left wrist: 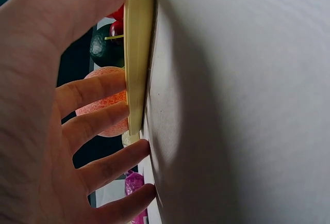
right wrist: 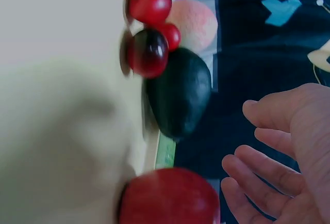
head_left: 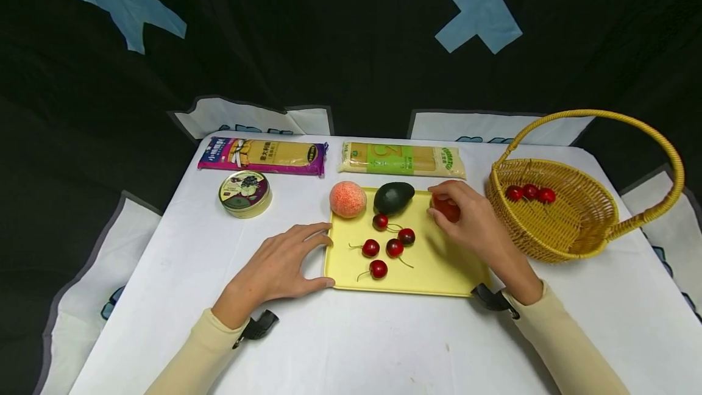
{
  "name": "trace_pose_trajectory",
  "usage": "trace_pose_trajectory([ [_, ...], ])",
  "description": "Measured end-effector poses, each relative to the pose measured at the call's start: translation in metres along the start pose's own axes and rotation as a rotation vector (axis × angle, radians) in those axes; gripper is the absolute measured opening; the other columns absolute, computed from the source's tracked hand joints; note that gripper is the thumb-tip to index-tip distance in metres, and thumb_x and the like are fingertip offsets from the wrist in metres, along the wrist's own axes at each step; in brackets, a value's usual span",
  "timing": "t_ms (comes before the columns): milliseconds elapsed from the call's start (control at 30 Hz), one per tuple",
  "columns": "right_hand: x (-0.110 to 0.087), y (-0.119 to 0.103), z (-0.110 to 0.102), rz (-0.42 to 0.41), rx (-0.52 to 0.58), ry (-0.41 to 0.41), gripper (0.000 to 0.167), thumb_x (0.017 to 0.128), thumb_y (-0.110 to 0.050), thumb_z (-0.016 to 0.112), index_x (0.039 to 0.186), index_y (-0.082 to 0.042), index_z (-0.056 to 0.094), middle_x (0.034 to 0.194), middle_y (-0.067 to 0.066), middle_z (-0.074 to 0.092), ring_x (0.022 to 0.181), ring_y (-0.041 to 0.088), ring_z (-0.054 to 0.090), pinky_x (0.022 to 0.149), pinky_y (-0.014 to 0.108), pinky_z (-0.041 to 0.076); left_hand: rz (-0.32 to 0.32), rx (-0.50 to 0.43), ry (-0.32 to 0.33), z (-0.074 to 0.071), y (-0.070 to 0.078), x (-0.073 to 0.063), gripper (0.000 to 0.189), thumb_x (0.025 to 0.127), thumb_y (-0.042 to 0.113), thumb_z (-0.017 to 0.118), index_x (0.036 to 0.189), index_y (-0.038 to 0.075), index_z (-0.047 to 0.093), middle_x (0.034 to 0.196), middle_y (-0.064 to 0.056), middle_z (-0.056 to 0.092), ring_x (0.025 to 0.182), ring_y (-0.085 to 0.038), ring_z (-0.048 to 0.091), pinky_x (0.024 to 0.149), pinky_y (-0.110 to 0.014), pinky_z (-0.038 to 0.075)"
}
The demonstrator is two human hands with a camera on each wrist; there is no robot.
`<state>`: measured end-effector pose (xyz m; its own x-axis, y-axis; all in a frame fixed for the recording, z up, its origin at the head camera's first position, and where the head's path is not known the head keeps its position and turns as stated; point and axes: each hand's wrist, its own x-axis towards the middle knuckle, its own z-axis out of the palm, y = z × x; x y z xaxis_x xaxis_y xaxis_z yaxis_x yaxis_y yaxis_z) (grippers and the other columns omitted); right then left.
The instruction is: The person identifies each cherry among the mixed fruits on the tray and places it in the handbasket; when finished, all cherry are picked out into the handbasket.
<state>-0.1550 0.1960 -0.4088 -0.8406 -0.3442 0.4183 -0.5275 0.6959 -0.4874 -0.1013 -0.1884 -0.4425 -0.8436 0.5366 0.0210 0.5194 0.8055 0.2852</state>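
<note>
The red fruit (head_left: 445, 209) sat towards the far right corner of the yellow tray (head_left: 439, 273), to the right of the dark green avocado (head_left: 393, 198), rounded in form, with smooth, deep red skin that looked softly shiny and a little blurred up close. The right hand (head_left: 466, 209) was just beside it, thumb and loosely bent fingers well parted, while the left hand (head_left: 287, 264) lay spread wide, its thumb and foremost fingertips touching the tray's left edge
</note>
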Motion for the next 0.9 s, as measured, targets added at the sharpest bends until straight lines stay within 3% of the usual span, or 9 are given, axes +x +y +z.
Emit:
trace_pose_trajectory([
  [333,-0.009,-0.015,0.020,-0.014,0.065,-0.108,0.037,0.092,-0.009,0.086,0.125,-0.001,0.073,0.117,0.017,0.072,0.096,0.034,0.071,0.083,0.047,0.062,-0.005,-0.001,-0.003,0.000,0.000,0.000,0.072,0.086,0.071,0.078,0.140,0.026,0.068,0.167,0.003,0.048,0.149,-0.030,0.051,0.104,-0.063,0.053],
  [467,-0.013,-0.019,0.030,-0.010,0.074,-0.160,0.033,0.092,-0.010,0.086,0.122,-0.003,0.075,0.117,0.013,0.073,0.096,0.029,0.072,0.083,0.044,0.063,-0.005,0.000,-0.004,0.000,0.000,0.000,0.072,0.086,0.071,0.078,0.141,0.026,0.068,0.167,0.003,0.048,0.148,-0.031,0.051,0.103,-0.063,0.054],
  [667,-0.017,-0.021,0.037,0.008,0.044,-0.225,0.026,0.094,-0.009,0.084,0.119,-0.007,0.078,0.116,0.009,0.073,0.089,0.021,0.068,0.078,0.036,0.060,0.002,0.003,-0.002,0.000,0.000,0.000,0.072,0.086,0.071,0.078,0.141,0.025,0.068,0.166,0.002,0.048,0.148,-0.029,0.051,0.102,-0.060,0.055],
  [900,-0.017,-0.020,0.039,0.001,0.026,-0.283,0.023,0.095,-0.010,0.083,0.118,-0.010,0.080,0.113,0.006,0.074,0.089,0.021,0.064,0.077,0.034,0.057,0.001,0.001,0.001,0.000,0.000,0.000,0.072,0.086,0.071,0.078,0.140,0.025,0.068,0.166,0.002,0.049,0.148,-0.028,0.052,0.103,-0.058,0.055],
])
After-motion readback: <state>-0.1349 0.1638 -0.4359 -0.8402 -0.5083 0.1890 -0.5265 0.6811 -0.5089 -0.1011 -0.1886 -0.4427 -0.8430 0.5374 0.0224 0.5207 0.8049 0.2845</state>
